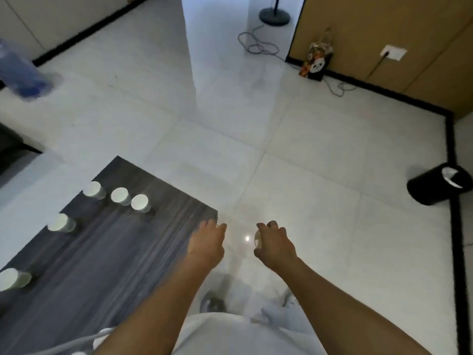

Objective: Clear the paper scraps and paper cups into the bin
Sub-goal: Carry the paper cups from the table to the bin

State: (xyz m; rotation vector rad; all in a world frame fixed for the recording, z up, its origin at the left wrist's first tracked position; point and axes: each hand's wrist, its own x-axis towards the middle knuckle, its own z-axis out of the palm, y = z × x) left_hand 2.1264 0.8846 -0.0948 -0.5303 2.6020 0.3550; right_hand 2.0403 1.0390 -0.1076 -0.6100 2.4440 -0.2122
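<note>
right hand (275, 245) fingers grip paper cup (257, 239) | left hand (207, 242) unclear (blurred) | bin (432, 187) far right

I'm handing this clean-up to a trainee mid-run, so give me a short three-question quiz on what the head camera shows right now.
1. How many paper cups stand on the dark table?
2. True or false: the black bin stands on the floor to the person's right, near the black skirting.
3. Which hand is closed around something white? A) left hand B) right hand C) neither

Key:
1. Five: three in a far cluster, one nearer the left edge, one at the frame's left border.
2. True; something white already shows inside it.
3. B. The white thing is mostly hidden, so what it is cannot be told. Whether the left hand holds anything is unclear.
</note>
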